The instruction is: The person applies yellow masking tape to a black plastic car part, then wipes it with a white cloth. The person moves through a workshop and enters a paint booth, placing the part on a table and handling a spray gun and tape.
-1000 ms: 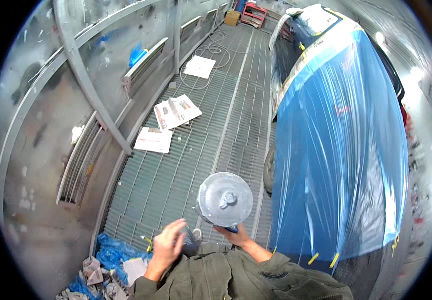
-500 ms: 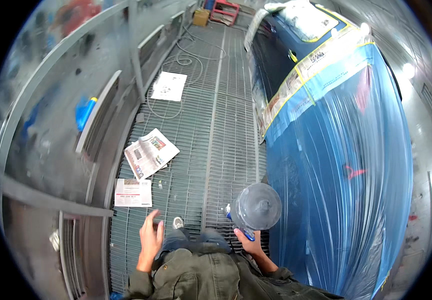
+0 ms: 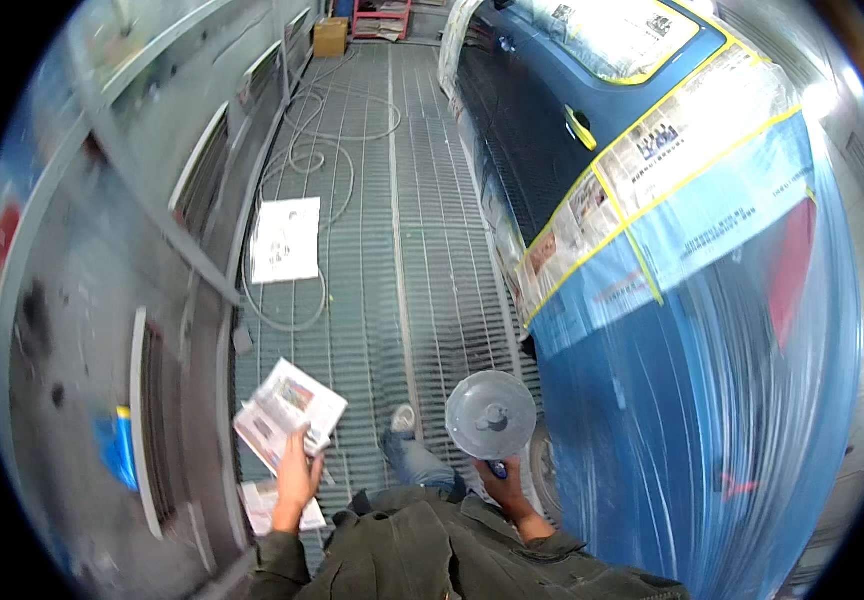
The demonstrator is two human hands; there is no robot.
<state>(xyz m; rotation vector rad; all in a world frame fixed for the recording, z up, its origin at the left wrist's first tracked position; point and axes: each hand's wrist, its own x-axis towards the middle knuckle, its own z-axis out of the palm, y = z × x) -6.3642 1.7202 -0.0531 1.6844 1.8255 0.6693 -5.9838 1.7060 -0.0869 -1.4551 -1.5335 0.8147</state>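
My right hand is wrapped round the handle of a spray gun, of which a blue part shows under its cup. The large translucent round cup hides most of the gun's body. My left hand is held out in the air with its fingers extended and nothing in them. Beneath it, newspaper sheets lie on the grating. To my right stands a blue car, partly covered with clear plastic film and newspaper masking edged in yellow tape.
A slatted metal floor runs ahead between the car and a grey panelled wall. A looped hose and a white printed sheet lie along the left. Farther off are a cardboard box and a red rack.
I have moved forward along the grating, so the car door and the floor sheets appear closer. The spray gun stays in my right hand, and my left hand remains empty.
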